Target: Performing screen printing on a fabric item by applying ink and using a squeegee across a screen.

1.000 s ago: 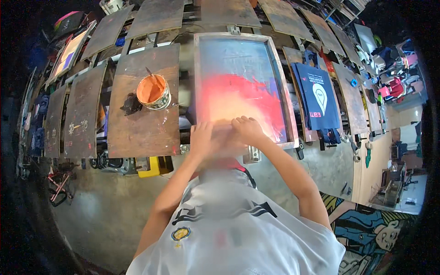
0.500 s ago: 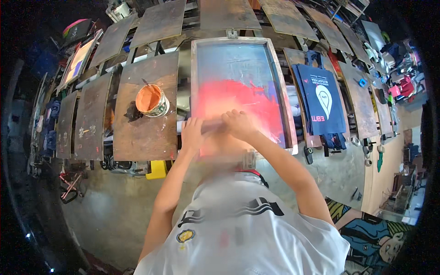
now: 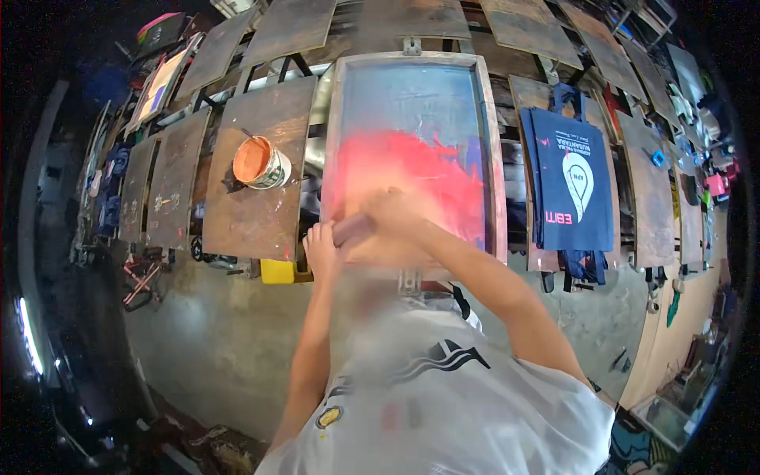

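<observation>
A wooden-framed printing screen (image 3: 422, 91) lies before me, with wet red-pink ink (image 3: 443, 170) spread over the nearer part of its mesh. Across its near left part I hold a squeegee (image 3: 354, 229), seen at a slant. My left hand (image 3: 321, 247) wraps around its left end, beside the frame's left edge. Over the ink, my right hand (image 3: 398, 214) is closed on the other end, its fingers blurred. The squeegee's blade and the near part of the mesh are smeared in the picture.
On the board to the left stands an open tub (image 3: 261, 163) of orange-red ink with a stick in it. Dark blue printed tote bags (image 3: 571, 178) lie on the right-hand board. More boards (image 3: 286, 32) are at the back. A yellow object (image 3: 277, 271) shows below the left board.
The squeegee has gone from nearly level to slanted, its left end nearer to me. My left hand has come nearer with it. The whole view has shifted slightly.
</observation>
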A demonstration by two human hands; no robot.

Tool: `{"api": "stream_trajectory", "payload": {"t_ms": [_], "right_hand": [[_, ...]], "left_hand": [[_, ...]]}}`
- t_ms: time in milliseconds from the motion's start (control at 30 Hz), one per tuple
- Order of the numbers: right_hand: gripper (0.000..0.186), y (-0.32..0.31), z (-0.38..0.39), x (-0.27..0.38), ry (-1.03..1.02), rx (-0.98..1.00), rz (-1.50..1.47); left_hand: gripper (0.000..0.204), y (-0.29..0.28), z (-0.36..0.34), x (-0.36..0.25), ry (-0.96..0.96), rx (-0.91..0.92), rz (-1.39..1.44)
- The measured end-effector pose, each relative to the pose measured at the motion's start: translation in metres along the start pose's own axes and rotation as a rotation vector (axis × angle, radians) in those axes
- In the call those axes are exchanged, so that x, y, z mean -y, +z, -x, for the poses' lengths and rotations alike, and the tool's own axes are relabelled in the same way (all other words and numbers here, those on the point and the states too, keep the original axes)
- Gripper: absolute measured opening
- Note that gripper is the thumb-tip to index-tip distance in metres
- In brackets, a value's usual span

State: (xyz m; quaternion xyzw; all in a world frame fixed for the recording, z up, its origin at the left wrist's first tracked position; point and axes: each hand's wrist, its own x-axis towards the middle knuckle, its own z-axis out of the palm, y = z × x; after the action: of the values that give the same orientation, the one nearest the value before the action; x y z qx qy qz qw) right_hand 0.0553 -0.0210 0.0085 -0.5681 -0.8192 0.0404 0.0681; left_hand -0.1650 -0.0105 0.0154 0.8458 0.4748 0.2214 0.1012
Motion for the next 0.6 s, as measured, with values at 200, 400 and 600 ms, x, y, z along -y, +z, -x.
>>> {"api": "stream_trajectory", "payload": {"t_ms": [200,400,600], "right_hand": [[0.034,-0.021,-0.022,-0.004,-0.040,0.001,-0.064],[0.026,-0.021,0.032,0.004,0.014,-0.024,-0.122],[0.026,-0.037,0.131,0.039,0.112,-0.179,-0.062]], "left_hand": [[0.056,-0.006,-0.021,0.007,-0.039,-0.078,-0.009],[0.053,-0.004,0.011,-0.017,0.008,0.008,0.060],[0.046,-0.003,0.067,-0.080,0.040,-0.034,0.029]]}}
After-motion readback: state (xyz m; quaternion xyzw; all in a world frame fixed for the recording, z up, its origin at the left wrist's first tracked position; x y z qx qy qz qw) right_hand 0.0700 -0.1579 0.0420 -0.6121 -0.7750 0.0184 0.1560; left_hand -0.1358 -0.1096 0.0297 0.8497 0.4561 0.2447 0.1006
